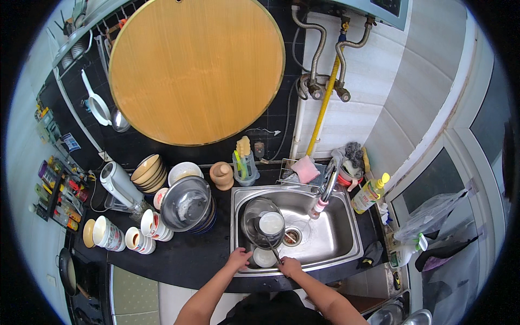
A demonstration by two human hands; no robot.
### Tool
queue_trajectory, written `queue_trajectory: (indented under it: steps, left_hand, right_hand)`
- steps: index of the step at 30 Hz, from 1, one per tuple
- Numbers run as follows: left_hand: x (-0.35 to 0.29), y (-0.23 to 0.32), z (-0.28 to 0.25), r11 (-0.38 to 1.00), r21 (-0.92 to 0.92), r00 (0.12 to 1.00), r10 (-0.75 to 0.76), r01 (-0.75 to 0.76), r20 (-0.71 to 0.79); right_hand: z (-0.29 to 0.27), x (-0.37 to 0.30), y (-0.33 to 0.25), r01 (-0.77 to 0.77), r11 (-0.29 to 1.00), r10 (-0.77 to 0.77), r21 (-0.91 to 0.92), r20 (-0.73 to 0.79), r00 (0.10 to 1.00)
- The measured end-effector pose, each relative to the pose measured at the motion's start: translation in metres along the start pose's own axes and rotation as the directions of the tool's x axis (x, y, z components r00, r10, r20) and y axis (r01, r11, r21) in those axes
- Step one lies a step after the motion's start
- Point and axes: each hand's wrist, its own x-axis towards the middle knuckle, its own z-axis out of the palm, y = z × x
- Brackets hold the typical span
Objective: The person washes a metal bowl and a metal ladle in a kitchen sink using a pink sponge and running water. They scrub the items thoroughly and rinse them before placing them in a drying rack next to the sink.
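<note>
In the sink (346, 227) sits a dark round pan (252, 230), with a small white bowl (271, 223) inside it. A dark handle (275, 254) runs from the pan toward the sink's front edge, and the fingers of my right hand (290, 267) are closed on its end. Another white bowl (265, 258) lies in the front left of the basin, between my hands. At its left side, over the front rim, is my left hand (239, 259), fingers apart and holding nothing that I can see. The faucet (325, 192) hangs over the basin's right half.
Left of the sink stand a large metal bowl (186, 203), stacked cups (108, 234), brown bowls (149, 173) and a wooden mortar (221, 176). Behind the basin lies a pink sponge (305, 169) on a wire rack. A yellow soap bottle (369, 195) stands to the right.
</note>
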Motion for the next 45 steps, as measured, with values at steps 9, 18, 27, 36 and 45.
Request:
queue_trajectory:
  steps: [9,18,27,36,45]
  left_hand:
    - [0.077,-0.010,0.037,0.999,0.017,0.980,-0.042,0.046,-0.192]
    - [0.120,-0.030,0.051,0.920,-0.378,0.988,-0.139,0.103,-0.071]
    - [0.109,-0.009,0.059,0.875,-0.472,0.983,-0.163,0.106,-0.083]
    - [0.100,-0.001,0.059,0.862,-0.499,0.991,-0.126,0.089,-0.040]
    - [0.099,-0.003,0.066,0.867,-0.491,0.982,-0.154,0.081,-0.110]
  right_hand:
    - [-0.030,-0.002,0.001,-0.087,0.982,0.059,0.166,0.167,0.984]
    - [0.032,0.095,0.036,-0.421,0.580,0.038,0.697,0.494,0.869]
    - [-0.021,0.116,-0.010,-0.745,0.229,0.156,0.626,0.732,0.663]
    - [0.001,0.192,0.029,-0.416,0.835,0.347,0.359,0.242,0.906]
    - [-0.005,0.187,0.036,-0.039,0.975,0.017,0.219,0.101,0.995]
